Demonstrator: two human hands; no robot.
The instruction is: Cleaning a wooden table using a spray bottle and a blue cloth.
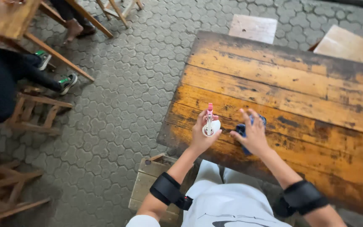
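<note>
Far to your left, wooden stools [38, 111] of bare slatted timber stand on the grey hexagonal paving [127, 84], and another person's legs and shoes [66, 82] show beside them, well apart from your work. Nearer in, your left hand [201, 133] is wrapped around a small white spray bottle [211, 125] with a pink trigger head, held upright just over the near left corner of the desk [299, 80]; the fingers curl snugly round the body, thumb side toward you. The bottle looks like hard, smooth plastic, light in the hand and likely slick if wet, so the round body below the neck seems the surest place to hold it, leaving the trigger free. Just to its right, your right hand [253, 133] presses down on a blue cloth [245, 131] lying on the desk, fingers spread wide and flat over it instead of clenched. The cloth appears soft and limp; it will probably bunch and slide under the palm and can be gathered anywhere. The desk itself is worn orange-brown planking, scuffed dark in patches, rough-grained, with pale wooden seats [253, 27] beyond its far edge.
</note>
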